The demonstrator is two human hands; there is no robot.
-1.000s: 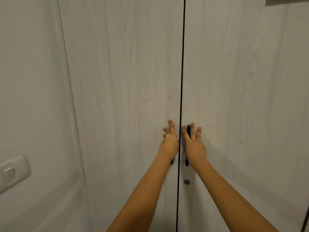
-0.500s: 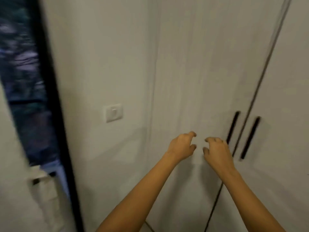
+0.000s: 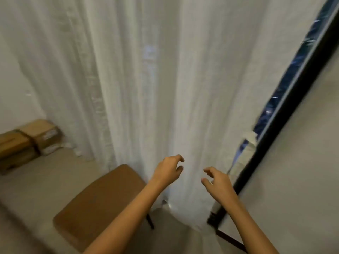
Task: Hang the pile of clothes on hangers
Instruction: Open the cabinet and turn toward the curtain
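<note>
No clothes or hangers are in view. My left hand [image 3: 168, 169] is held out in front of me with its fingers loosely curled and nothing in it. My right hand [image 3: 216, 180] hovers beside it, a little lower and to the right, fingers also loosely curled and holding nothing. Both hands hang in the air in front of a white curtain [image 3: 146, 88], apart from it. The picture is blurred by motion.
A brown padded stool [image 3: 97, 202] stands on the floor below my left arm. Cardboard boxes [image 3: 27, 142] sit on the floor at the far left. A black window frame [image 3: 286, 129] runs diagonally on the right, beside a pale wall [image 3: 302, 180].
The view has swung left, from the shut wardrobe doors past a wall switch to the curtain and stool. Both hands left the door handles and now hang free with curled fingers.
</note>
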